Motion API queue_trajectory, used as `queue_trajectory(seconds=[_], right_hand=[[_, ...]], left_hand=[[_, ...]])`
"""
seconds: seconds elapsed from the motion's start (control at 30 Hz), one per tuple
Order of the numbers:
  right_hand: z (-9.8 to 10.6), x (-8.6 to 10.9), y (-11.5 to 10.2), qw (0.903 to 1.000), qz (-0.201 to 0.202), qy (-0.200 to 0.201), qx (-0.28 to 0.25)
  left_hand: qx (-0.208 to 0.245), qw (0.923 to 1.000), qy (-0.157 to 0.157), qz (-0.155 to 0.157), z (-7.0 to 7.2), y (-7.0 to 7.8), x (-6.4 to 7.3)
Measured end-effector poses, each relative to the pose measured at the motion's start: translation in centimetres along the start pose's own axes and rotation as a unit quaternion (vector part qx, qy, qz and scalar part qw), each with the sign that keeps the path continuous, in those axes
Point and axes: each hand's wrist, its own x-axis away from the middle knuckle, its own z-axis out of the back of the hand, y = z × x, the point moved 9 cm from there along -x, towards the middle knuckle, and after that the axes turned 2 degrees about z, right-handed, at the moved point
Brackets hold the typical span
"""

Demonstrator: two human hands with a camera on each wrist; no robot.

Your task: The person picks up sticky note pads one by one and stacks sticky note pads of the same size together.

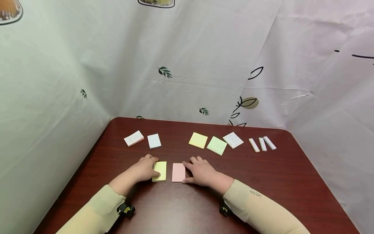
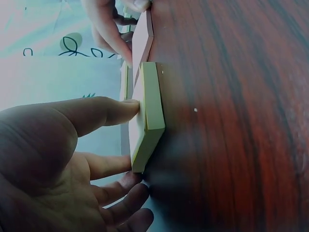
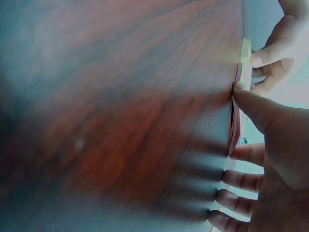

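Yellow pad: (image 1: 161, 168) flat on the desk (image 1: 163, 211), left of its middle, well apart from the far edge; a thick block.
Left hand: (image 1: 143, 169) pinches that pad, thumb on its top face, forefinger at its far left corner.
Pink pad: (image 1: 178, 172) just right of the yellow one, a narrow gap between; thinner.
Right hand: (image 1: 202, 172) pinches the pink pad along its right side, thumb at the near corner, forefinger at the far one; other fingers spread.
Toward far left corner: white pad (image 1: 134, 138), then pale blue pad (image 1: 154, 141).
Along far edge, middle: second yellow pad (image 1: 198, 140), green pad (image 1: 217, 145), speckled white pad (image 1: 233, 140).
Toward far right corner: three narrow white strips (image 1: 262, 144), two nearly side by side.
Sleeves: pale (image 1: 260, 208), a black device (image 1: 126, 209) at each cuff.
Beyond far edge: pale curtain (image 1: 190, 42) with leaf prints.
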Motion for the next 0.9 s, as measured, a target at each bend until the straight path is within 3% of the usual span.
queue_trajectory(seconds=[0.33, 0.67, 0.9], right_hand=[[0.26, 0.03, -0.07, 1.0000, 0.003, 0.006, 0.000], [0.45, 0.12, -0.18, 0.9999, 0.004, 0.010, -0.006], [0.18, -0.10, 0.01, 0.9999, -0.008, -0.001, -0.009]], left_hand=[[-0.004, 0.9999, 0.012, -0.008, 0.11, 0.15, 0.34], [0.026, 0.9994, 0.017, 0.012, -0.02, 0.16, 0.76], [0.051, 0.9985, 0.022, 0.002, 0.14, 0.49, 1.04]])
